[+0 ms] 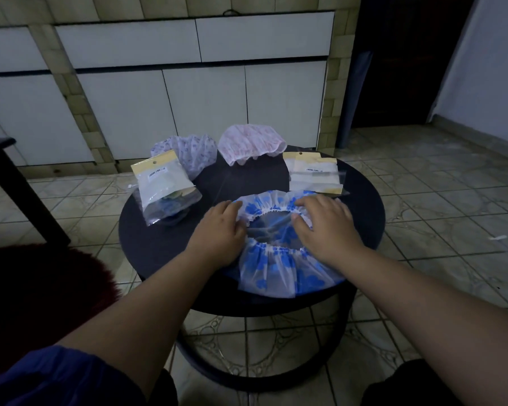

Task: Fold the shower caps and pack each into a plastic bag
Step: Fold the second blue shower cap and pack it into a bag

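Note:
A blue-flowered shower cap (pixel 279 271) lies spread out, opening upward, on the round dark table (pixel 159 244). My left hand (pixel 220 230) rests flat on its left side, fingers straight along the elastic rim. My right hand (pixel 326 227) presses its right side, fingers spread over the rim. A filled plastic bag (pixel 162 191) with a yellow header holds a folded cap at the left. Empty plastic bags (pixel 314 174) lie at the right. A purple-patterned cap (pixel 194 153) and a pink-patterned cap (pixel 252 145) sit at the table's far edge.
White cabinet doors (pixel 206 104) stand behind the table. A dark stool or bench (pixel 0 165) is at the left and a dark red furry seat (pixel 41 294) near my left arm. Tiled floor (pixel 437 206) surrounds the table.

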